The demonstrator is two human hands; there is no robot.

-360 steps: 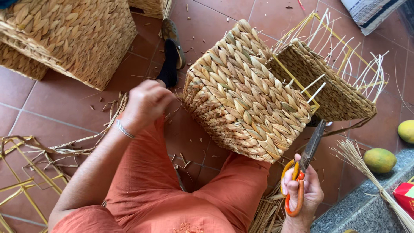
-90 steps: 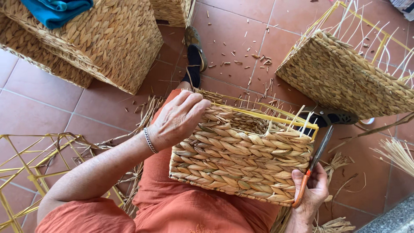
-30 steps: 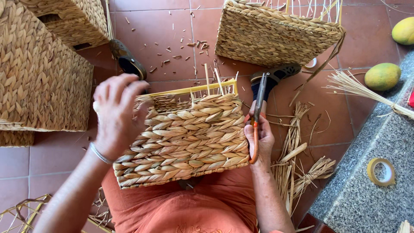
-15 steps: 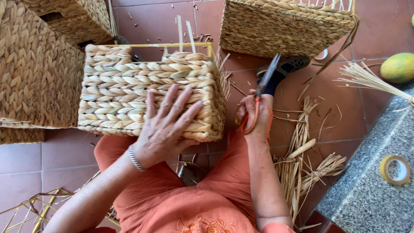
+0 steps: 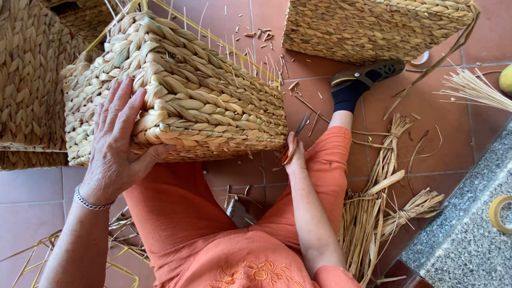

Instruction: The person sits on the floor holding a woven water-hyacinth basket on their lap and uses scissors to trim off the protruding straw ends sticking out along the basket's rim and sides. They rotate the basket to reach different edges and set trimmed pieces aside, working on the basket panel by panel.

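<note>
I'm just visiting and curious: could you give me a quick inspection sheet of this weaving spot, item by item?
Surface: red tiled floor, strewn with straw offcuts.
Job's things: woven basket tilted on the person's lap, yellow wire frame showing at its rim; scissors with orange handles.
Clutter: straw bundles; loose reeds; bare wire frame.
Hands: left hand flat against the basket's side; right hand grips the scissors beside the basket.
Cables: nothing seen.
Surroundings: other baskets; stone ledge with tape roll.
</note>
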